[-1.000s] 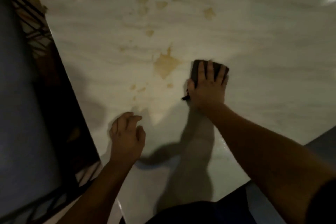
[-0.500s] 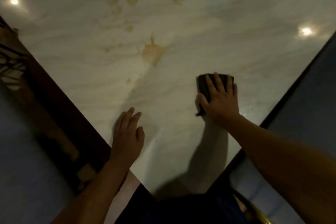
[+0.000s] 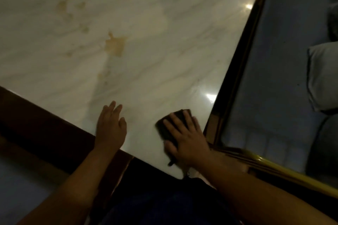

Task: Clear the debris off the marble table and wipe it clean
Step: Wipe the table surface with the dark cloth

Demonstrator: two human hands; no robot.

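The pale marble table (image 3: pixel 164 60) fills the upper left of the head view. A brown stain (image 3: pixel 114 45) lies mid-table, with several smaller brown spots (image 3: pixel 64 6) farther back to the left. My right hand (image 3: pixel 186 139) presses flat with spread fingers on a dark cloth (image 3: pixel 167 126) near the table's near right corner. My left hand (image 3: pixel 111 126) rests flat on the marble at the near edge, fingers straight, holding nothing. A faint wet streak runs from the stain toward my left hand.
A dark wooden edge (image 3: pixel 45 124) borders the table on the near left, and a dark frame with a gold rail (image 3: pixel 245 64) runs along the right side. A pale cushion (image 3: pixel 323 76) lies on the grey floor to the right.
My right hand has dragged the cloth from beside the brown stain toward me, down to the near right corner. My left hand has straightened its fingers and stayed at the near edge.
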